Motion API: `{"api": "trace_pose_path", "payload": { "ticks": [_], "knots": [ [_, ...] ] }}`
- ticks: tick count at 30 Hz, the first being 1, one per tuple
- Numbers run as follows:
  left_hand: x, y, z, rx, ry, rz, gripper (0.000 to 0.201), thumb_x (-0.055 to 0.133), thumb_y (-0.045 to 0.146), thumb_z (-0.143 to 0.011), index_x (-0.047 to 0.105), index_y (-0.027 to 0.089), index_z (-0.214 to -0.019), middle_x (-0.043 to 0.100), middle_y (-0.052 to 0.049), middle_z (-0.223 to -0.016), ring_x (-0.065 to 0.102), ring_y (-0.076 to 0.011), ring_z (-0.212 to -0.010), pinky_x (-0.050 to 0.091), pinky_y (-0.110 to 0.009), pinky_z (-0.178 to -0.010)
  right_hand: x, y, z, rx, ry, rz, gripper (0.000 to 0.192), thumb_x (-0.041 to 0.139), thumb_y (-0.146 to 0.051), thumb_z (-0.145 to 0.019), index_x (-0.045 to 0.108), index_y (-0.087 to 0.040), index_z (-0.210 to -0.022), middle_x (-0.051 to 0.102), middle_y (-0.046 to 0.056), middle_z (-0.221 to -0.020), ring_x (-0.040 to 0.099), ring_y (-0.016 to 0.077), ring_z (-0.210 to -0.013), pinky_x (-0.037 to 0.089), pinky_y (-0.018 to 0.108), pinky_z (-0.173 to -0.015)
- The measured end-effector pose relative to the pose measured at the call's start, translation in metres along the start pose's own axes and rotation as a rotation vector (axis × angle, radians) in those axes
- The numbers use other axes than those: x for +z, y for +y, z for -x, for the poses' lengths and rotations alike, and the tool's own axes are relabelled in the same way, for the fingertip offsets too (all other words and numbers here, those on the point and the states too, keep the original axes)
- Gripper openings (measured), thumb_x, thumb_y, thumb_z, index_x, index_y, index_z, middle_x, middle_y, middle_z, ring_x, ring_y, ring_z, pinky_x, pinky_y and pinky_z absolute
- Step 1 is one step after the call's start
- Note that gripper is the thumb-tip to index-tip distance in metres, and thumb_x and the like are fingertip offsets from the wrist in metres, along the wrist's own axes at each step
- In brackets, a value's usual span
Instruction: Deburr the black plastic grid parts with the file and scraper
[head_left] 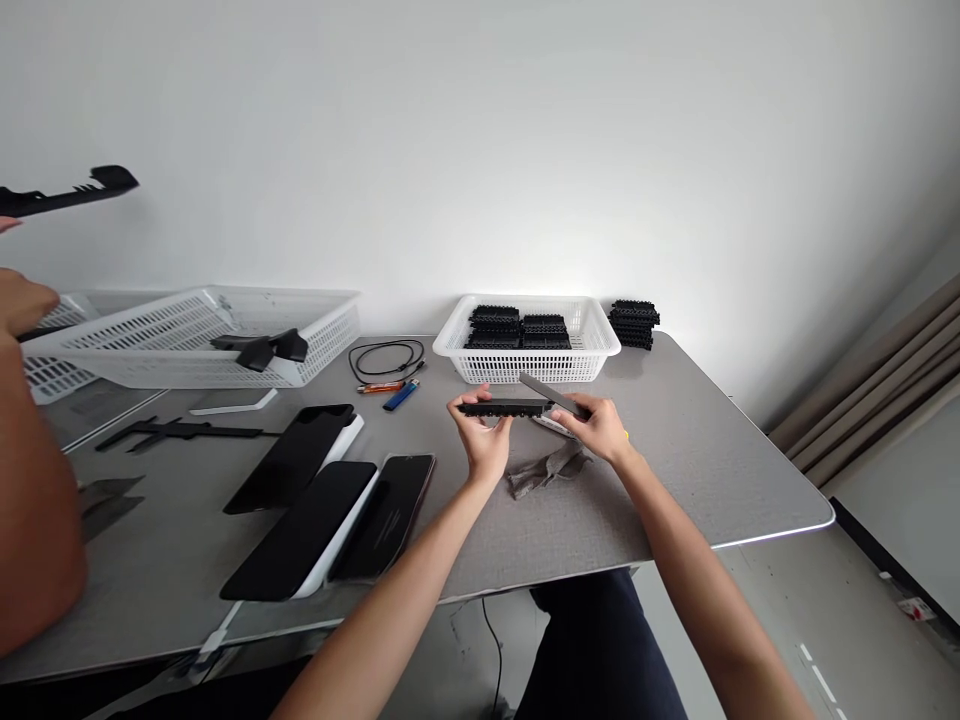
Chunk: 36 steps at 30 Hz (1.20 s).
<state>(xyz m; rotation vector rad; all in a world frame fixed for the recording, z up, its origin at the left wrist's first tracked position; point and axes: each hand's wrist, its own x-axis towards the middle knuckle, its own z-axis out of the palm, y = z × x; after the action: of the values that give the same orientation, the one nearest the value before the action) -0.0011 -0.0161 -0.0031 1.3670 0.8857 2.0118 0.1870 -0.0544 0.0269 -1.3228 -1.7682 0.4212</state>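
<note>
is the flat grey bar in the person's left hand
No, the right hand holds the flat grey bar, while the left hand grips a long black plastic part.

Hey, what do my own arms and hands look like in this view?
Your left hand and right hand are bare: no gloves show. The left forearm and right forearm are uncovered too, with no sleeves, watch or markings that I can make out. A small yellow bit shows beside the right hand; I can't tell whether it's worn.
</note>
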Motion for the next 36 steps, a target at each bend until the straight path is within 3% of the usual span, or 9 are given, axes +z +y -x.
{"api": "trace_pose_path", "payload": {
  "ticks": [5,8,18,23,30,36],
  "knots": [
    [-0.002,0.002,-0.002,0.048,-0.002,-0.052,0.052,0.074,0.013,-0.066,0.031,0.026,-0.092,0.048,-0.001,-0.099,0.055,-0.0211,-0.120,0.036,-0.039,-0.109,-0.002,0.000,-0.001,0.027,0.053,0.159,0.065,0.028,-0.064,-0.096,0.066,-0.018,-0.072,0.055,0.000,-0.057,0.047,0.0124,-0.054,0.031,0.024,-0.055],
    [-0.003,0.000,-0.002,0.047,-0.015,-0.085,0.051,0.072,0.009,-0.064,0.033,0.026,-0.092,0.049,-0.001,-0.098,0.055,-0.0207,-0.117,0.037,-0.039,-0.107,-0.002,-0.001,-0.001,0.012,0.072,0.270,0.066,0.029,-0.067,-0.095,0.060,-0.019,-0.064,0.054,0.001,-0.054,0.045,0.0123,-0.052,0.028,0.025,-0.054],
    [-0.010,-0.002,-0.007,0.080,-0.100,-0.221,0.048,0.063,0.000,-0.058,0.036,0.025,-0.088,0.048,0.000,-0.089,0.051,-0.0173,-0.086,0.040,-0.033,-0.088,-0.002,-0.007,0.002,-0.060,-0.014,0.440,0.066,0.032,-0.069,-0.094,0.060,-0.020,-0.061,0.060,0.004,-0.058,0.047,0.0134,-0.053,0.024,0.027,-0.056],
    [-0.010,-0.003,-0.007,0.114,-0.171,-0.244,0.047,0.060,-0.002,-0.056,0.036,0.025,-0.087,0.046,0.000,-0.087,0.050,-0.0169,-0.085,0.040,-0.032,-0.085,0.001,-0.009,0.002,-0.075,-0.038,0.460,0.064,0.033,-0.068,-0.095,0.063,-0.020,-0.064,0.064,0.005,-0.062,0.050,0.0135,-0.055,0.023,0.027,-0.056],
    [-0.015,-0.008,-0.011,0.146,-0.117,-0.278,0.049,0.065,0.003,-0.058,0.035,0.025,-0.090,0.045,0.000,-0.089,0.049,-0.0168,-0.085,0.041,-0.032,-0.086,-0.004,-0.006,0.001,-0.055,-0.012,0.481,0.064,0.034,-0.067,-0.095,0.065,-0.020,-0.065,0.064,0.005,-0.061,0.050,0.0136,-0.054,0.022,0.028,-0.056],
    [-0.015,-0.015,-0.010,0.248,-0.201,-0.324,0.048,0.060,0.001,-0.059,0.034,0.024,-0.091,0.044,0.000,-0.089,0.049,-0.0156,-0.084,0.042,-0.032,-0.082,-0.002,-0.008,0.002,-0.055,-0.028,0.468,0.065,0.034,-0.069,-0.094,0.064,-0.019,-0.064,0.063,0.004,-0.060,0.048,0.0128,-0.053,0.023,0.027,-0.056]
  ]
}}
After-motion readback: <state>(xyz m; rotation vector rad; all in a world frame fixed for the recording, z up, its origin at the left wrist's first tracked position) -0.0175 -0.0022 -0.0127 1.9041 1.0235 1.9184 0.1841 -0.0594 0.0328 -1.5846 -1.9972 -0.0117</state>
